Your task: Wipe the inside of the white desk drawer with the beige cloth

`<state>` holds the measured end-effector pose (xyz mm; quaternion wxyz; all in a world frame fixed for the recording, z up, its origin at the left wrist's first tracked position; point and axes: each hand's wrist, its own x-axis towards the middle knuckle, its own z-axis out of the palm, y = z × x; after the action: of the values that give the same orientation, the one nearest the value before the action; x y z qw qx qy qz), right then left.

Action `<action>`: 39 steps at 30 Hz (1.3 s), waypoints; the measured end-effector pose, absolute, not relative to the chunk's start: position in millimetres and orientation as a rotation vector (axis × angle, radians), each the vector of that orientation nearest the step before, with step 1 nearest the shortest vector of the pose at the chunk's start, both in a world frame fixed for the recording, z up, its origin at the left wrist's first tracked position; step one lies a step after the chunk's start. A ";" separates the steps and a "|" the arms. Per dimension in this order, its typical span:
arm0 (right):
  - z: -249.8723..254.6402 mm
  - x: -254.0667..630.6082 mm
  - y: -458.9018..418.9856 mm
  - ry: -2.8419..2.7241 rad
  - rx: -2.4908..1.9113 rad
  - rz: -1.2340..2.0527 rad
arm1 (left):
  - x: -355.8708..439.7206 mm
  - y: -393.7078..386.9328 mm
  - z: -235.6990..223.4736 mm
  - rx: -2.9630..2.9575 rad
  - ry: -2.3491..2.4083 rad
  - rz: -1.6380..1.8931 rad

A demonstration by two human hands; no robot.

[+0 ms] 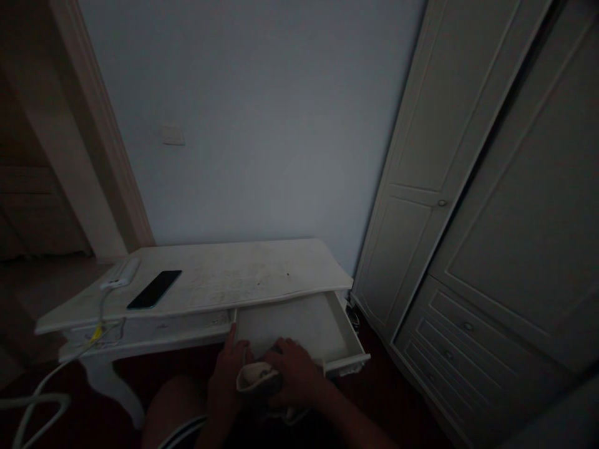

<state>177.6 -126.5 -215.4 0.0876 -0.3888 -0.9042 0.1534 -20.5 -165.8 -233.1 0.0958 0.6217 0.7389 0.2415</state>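
Dim room with a pale blue wall (262,125) behind a worn white table (243,268), its top scuffed and spotted, above a dark red floor (374,386). Beyond the fingertips, an open drawer (290,318) juts out under the tabletop. At the drawer's near edge, between the two hands, is a light, crumpled cloth bundle (255,376). The right hand (297,373) has its fingers curled and clamped on the bundle. The left hand (227,368) is beside it, one finger apart from the rest, near the drawer's left side; shadow hides whether its other fingers grip. Farther left of the fingers, a dark phone (155,289) lies on the tabletop, near a white power strip (121,273) with a pale cable (51,377). Right of the fingers stands a tall panelled wardrobe (421,156).
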 end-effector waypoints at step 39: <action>-219.8 178.4 -126.4 -2.678 -1.132 0.436 | -18.5 -168.0 -226.0 1.829 2.190 0.758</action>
<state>178.4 -126.4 -219.8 0.1007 -0.3832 -0.9062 0.1476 -18.5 -168.0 -226.0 0.0947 0.6168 0.7385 0.2556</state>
